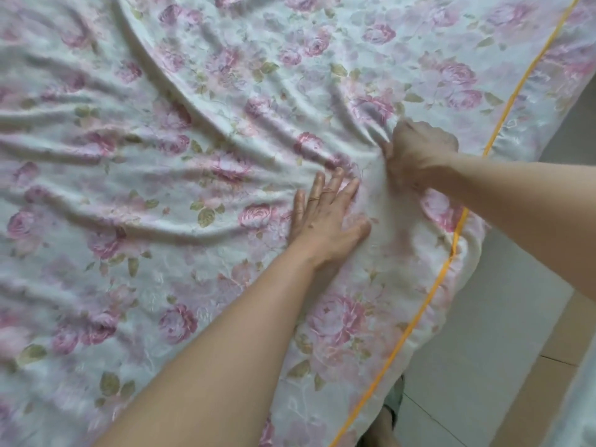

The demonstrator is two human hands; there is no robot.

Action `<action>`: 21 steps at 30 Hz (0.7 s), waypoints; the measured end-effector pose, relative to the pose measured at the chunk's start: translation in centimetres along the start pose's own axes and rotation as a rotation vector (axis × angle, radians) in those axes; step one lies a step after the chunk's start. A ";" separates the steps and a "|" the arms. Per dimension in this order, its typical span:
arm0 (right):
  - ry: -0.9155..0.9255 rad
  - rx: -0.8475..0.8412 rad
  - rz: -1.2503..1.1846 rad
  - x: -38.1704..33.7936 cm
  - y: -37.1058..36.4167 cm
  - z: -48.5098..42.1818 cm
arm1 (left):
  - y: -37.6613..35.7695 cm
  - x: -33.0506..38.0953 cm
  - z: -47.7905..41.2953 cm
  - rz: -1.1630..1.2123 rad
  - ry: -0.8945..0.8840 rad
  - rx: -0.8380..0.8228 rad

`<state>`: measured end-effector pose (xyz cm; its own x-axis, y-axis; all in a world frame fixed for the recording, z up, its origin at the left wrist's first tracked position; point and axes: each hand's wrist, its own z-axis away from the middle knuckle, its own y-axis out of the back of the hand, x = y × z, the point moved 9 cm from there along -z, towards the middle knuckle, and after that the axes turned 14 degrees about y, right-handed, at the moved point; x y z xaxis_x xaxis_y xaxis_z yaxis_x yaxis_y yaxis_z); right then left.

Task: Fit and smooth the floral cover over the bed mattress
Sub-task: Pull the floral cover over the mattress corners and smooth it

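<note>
Cover (193, 91) printed with pink roses lies spread over the bed and fills most of the view, its folds fanning out leftward from the hands. The left hand (325, 217) lies flat on it near the right edge, fingers straight, pressing the cloth. Just right of it and farther off, the right hand (419, 153) is clenched round a bunch of the cover. Orange piping (429, 295) runs along the bed's right edge, with pale floor (500, 317) beyond it.

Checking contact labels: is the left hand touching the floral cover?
Touching. The head view shows the left hand lying flat, fingers straight, on the floral cover.
</note>
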<state>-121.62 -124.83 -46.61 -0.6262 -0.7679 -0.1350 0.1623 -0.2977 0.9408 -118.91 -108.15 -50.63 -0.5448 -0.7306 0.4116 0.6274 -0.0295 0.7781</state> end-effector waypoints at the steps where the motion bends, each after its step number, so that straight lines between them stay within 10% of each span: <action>1: 0.045 -0.008 0.016 -0.1 0.1 -0.7 | 0.1 0.1 0.0 0.012 -0.007 0.006; 8: 0.217 0.088 0.201 2.1 1.4 -0.9 | 4.4 -3.2 -0.9 0.056 0.339 0.475; 21: 0.555 0.033 0.054 12.3 5.3 -3.8 | 0.2 9.7 -10.2 -0.177 0.205 0.150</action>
<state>-125.55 -138.05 -44.49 -0.1211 -0.9676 -0.2215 0.1538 -0.2387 0.9588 -118.41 -122.17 -51.33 -0.5051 -0.8460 0.1709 0.4355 -0.0788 0.8967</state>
